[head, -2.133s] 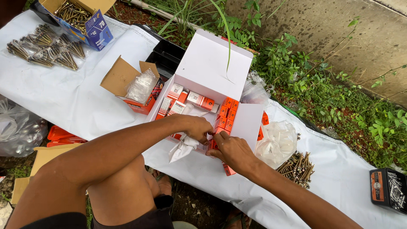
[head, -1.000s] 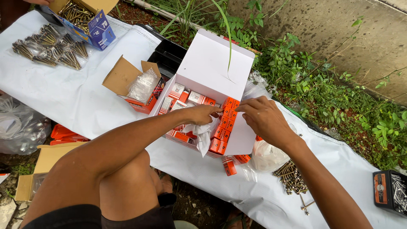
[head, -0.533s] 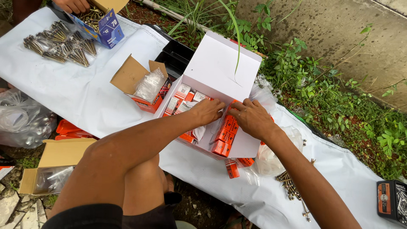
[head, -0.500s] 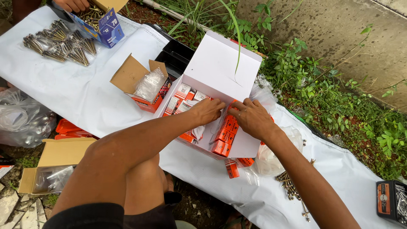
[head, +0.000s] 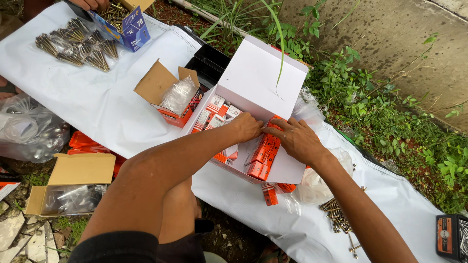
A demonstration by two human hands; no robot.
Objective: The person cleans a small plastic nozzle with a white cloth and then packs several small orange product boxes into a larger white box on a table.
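Orange packets [head: 263, 155] were the business here, a short row of them standing on edge inside the big white box [head: 258, 78] that sat near the far edge of the white sheet [head: 97, 107], lid flap thrown up toward the weeds. Both hands were down in it: the left hand [head: 246, 127] reached across with its fingers curled together onto the top of the row, and the right hand [head: 296, 140] lay just beside it, fingers spread a little and pressing on the same packets. Whether either one truly pinched a packet, I could not tell; knuckles hid the tips. More packets, white and orange, stood in ranks at the box's back-left corner. By my read the step in hand was packing, seating this row snug against the box's near wall. One loose packet [head: 269, 194] lay on the sheet just below the box's near edge, with another peeking out under the box, so the next move would call for lifting a hand clear and picking those up without tipping the row. An open brown carton [head: 161, 85] with a clear bag sat touching the box's left side, and screws [head: 336, 216] lay scattered toward the sheet's near right edge.
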